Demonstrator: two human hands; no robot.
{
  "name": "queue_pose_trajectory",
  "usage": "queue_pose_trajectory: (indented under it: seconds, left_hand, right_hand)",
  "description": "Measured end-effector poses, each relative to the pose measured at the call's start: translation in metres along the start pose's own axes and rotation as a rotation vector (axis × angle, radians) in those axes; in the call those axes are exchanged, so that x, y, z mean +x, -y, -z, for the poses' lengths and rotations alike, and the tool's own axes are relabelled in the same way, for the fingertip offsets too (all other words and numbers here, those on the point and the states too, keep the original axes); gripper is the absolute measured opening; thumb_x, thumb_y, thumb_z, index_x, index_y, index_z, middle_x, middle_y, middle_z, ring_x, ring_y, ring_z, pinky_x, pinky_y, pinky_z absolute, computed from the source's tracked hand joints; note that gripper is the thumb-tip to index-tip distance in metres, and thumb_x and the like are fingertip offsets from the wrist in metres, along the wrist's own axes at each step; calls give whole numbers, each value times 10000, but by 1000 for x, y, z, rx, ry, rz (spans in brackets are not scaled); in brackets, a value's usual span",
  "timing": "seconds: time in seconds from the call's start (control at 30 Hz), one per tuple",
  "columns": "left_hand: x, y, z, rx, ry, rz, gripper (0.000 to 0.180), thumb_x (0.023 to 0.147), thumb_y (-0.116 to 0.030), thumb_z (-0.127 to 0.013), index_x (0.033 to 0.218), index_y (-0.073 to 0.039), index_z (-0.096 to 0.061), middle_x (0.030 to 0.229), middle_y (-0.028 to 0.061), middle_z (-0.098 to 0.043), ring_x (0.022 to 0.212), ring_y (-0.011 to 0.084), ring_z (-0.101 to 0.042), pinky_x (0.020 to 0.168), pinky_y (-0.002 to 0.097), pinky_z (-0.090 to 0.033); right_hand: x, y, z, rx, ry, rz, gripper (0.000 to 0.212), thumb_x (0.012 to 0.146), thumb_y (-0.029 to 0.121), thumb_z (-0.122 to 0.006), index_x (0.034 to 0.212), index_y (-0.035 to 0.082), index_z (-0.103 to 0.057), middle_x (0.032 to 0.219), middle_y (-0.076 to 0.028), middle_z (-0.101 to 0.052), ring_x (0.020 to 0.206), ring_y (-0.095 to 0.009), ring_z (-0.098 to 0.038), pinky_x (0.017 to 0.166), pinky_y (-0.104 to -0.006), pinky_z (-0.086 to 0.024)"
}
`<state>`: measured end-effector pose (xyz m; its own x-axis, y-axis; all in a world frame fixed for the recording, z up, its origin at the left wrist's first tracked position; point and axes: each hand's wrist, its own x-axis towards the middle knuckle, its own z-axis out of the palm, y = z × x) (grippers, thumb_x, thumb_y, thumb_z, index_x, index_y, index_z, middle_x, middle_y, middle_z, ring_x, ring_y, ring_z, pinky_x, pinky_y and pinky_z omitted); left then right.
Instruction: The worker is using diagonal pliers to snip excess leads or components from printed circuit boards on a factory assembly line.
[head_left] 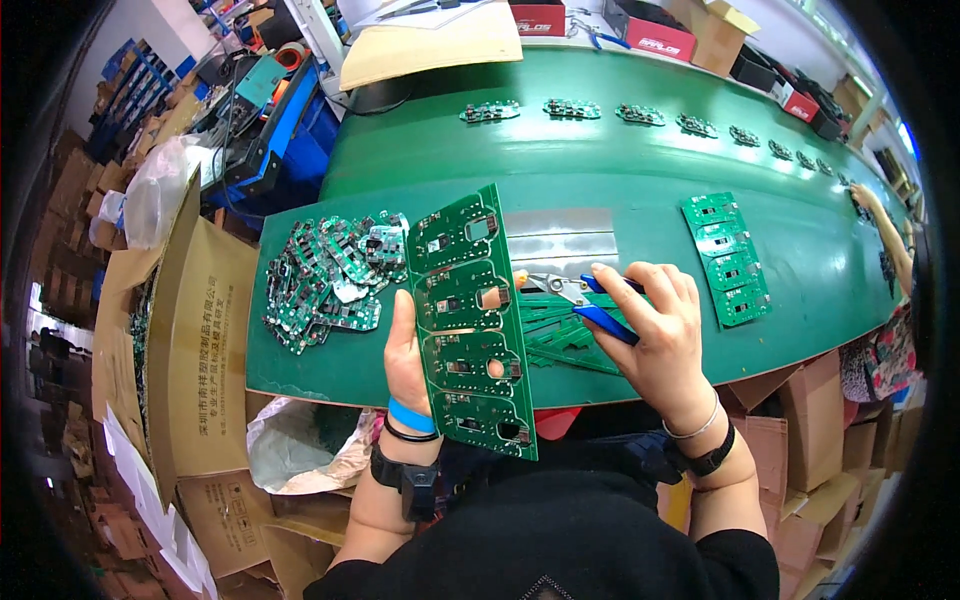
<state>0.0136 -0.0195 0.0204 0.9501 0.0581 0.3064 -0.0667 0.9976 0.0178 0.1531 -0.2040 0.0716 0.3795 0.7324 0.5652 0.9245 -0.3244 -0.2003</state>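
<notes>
My left hand (404, 352) grips a green circuit board panel (470, 345) made of several joined boards with cut-out openings, held tilted up above the table. Fingertips show through its openings. In my right hand (660, 335) is a pair of cutting pliers (606, 322) with blue handles, its jaws close to the panel's right edge. Whether the jaws touch the panel, I cannot tell. Beneath the pliers lie thin green scrap strips (570, 345). A heap of separated circuit boards (335, 275) is left of the panel. Another whole panel (726, 262) lies to the right.
Small circuit boards (572, 109) stand in a row along the green bench (430, 160). At the far right is another person's arm (885, 225). Cardboard boxes (208, 350) flank the bench; a blue bin (305, 145) stands behind left. Red boxes (650, 35) line the back.
</notes>
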Motion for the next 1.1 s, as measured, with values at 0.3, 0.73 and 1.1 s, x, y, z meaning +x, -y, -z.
queue_pose_trajectory:
  seconds: [0.3, 0.73, 1.1]
  left_hand:
    - [4, 3, 1, -40, -96, -34, 723, 930, -562, -256, 1449, -91, -81, 1463, 263, -121, 983, 453, -574, 789, 551, -519]
    - [-2, -1, 5, 22, -132, 56, 749, 910, -615, -216, 1449, -102, -132, 1468, 275, -66, 1037, 464, -539, 765, 496, -538]
    - [-7, 20, 4, -5, -263, 159, 797, 873, -686, -183, 1398, -98, -297, 1311, 233, -436, 1050, 513, -517, 736, 547, -521]
  right_hand:
    - [-15, -13, 3, 46, 27, -77, 579, 617, 190, -727, 1167, 98, -571, 988, -106, -529, 908, -275, -506, 823, -390, -384]
    - [-71, -60, 26, -8, 355, -133, 616, 650, 228, -751, 1186, 33, -518, 1183, -154, -503, 1125, -324, -458, 983, -425, -350]
    - [1, -7, -10, 565, 136, 128, 115, 740, 64, -670, 819, 43, -590, 754, -79, -583, 712, -267, -586, 626, -351, -479]
